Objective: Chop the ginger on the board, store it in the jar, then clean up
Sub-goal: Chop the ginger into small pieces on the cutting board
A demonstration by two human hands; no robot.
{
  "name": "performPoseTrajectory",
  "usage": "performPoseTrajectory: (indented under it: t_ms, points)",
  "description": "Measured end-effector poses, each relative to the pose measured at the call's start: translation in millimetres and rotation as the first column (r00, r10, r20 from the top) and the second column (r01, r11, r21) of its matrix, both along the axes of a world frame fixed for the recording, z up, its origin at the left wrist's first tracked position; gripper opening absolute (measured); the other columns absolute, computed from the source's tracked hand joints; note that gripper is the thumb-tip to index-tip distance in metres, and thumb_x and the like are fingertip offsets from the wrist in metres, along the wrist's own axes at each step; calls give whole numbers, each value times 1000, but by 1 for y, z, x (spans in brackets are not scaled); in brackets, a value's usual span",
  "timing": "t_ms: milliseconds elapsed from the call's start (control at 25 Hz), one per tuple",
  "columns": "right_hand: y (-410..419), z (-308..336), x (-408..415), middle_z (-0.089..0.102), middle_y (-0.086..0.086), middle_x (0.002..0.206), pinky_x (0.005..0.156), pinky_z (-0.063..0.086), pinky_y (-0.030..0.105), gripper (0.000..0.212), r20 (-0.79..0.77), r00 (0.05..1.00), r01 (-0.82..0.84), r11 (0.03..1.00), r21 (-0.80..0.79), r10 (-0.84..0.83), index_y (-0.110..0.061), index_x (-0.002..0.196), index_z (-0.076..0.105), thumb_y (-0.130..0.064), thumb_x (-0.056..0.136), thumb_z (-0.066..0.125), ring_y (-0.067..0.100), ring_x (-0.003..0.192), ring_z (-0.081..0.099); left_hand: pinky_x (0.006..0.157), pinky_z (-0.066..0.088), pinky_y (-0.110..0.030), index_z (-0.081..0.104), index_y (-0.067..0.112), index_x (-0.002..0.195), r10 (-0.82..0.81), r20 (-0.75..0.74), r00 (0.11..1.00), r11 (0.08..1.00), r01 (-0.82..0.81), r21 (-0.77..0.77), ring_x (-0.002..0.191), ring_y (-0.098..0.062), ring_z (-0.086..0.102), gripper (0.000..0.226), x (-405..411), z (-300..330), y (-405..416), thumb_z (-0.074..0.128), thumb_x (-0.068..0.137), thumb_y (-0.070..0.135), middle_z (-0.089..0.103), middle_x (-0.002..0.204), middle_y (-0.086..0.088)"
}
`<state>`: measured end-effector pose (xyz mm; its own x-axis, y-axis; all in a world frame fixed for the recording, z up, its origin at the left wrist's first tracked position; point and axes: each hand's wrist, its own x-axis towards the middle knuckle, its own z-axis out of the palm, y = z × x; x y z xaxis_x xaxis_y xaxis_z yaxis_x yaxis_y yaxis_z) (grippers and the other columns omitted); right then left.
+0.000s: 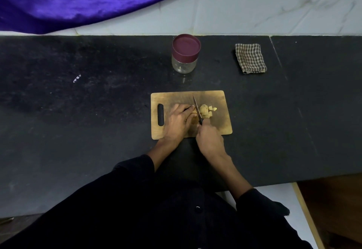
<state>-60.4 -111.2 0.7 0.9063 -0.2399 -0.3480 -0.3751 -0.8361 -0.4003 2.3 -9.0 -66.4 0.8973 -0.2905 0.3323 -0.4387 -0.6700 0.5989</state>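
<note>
The board point(215, 99) lies near centre on the counter point(78, 111). The jar point(185, 54) stands beyond it; the folded cloth point(250, 58) lies far right.

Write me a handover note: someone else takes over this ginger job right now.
Left hand: pressed on the uncut ginger on the wooden cutting board, fingertips close beside the blade.
Right hand: gripping the knife, blade down mid-cut.
Chopped ginger pieces: lying on the board to the right of the blade.
Jar: behind the board, maroon lid on, a few pale bits at the bottom.
Checked cloth: folded, right of the jar, untouched.
Done: part of the chopping.
Left: finish chopping, open the jar, load the ginger, close it, wipe up.
</note>
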Motion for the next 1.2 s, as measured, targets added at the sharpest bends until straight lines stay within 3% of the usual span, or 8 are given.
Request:
performPoseTrajectory:
  t_ms: [120, 360, 640, 800, 1200]
  points:
    - [1, 3, 4, 67, 12, 103, 74, 51, 40, 23, -1, 1000, -13, 1000, -27, 13, -8, 121, 48, -23, 106, 39, 30, 94, 66, 77, 49, -30, 67, 3, 113, -7, -5, 1000, 1000, 7, 1, 94, -21, 53, 27, 0, -1, 1, 64, 88, 13, 66, 102, -7]
    - [5, 2, -3, 66, 12, 103, 78, 52, 45, 23, -28, 999, 21, 999, -35, -22, -9, 121, 46, -24, 106, 38, 31, 96, 65, 74, 49, -29, 69, 4, 111, 11, -15, 1000, 1000, -11, -21, 93, -15, 48, 27, 2, -2, -1, 67, 86, 14, 67, 99, -6]
    - [4, 1, 6, 67, 10, 102, 73, 52, 39, 21, -7, 1000, 14, 1000, -24, -14, -10, 122, 46, -21, 105, 41, 28, 92, 67, 83, 47, -30, 67, 4, 114, -13, -27, 1000, 1000, 14, 20, 99, -18, 49, 28, -2, 5, 0, 62, 88, 12, 65, 105, -7]
    - [2, 2, 1, 67, 11, 102, 76, 52, 43, 23, -30, 999, 22, 999, -30, -23, -10, 123, 46, -23, 105, 39, 29, 94, 66, 89, 44, -30, 64, 7, 115, 13, -127, 992, 999, -8, 37, 104, -19, 49, 27, -2, 11, -1, 60, 89, 14, 60, 109, -6]
    - [2, 0, 1, 66, 12, 103, 77, 51, 44, 21, -65, 998, 21, 999, -49, -24, -10, 120, 46, -24, 106, 38, 31, 95, 66, 84, 45, -30, 67, 6, 112, 4, -140, 990, 1000, 0, 24, 98, -21, 50, 24, -2, 13, -1, 62, 88, 11, 60, 101, -6]
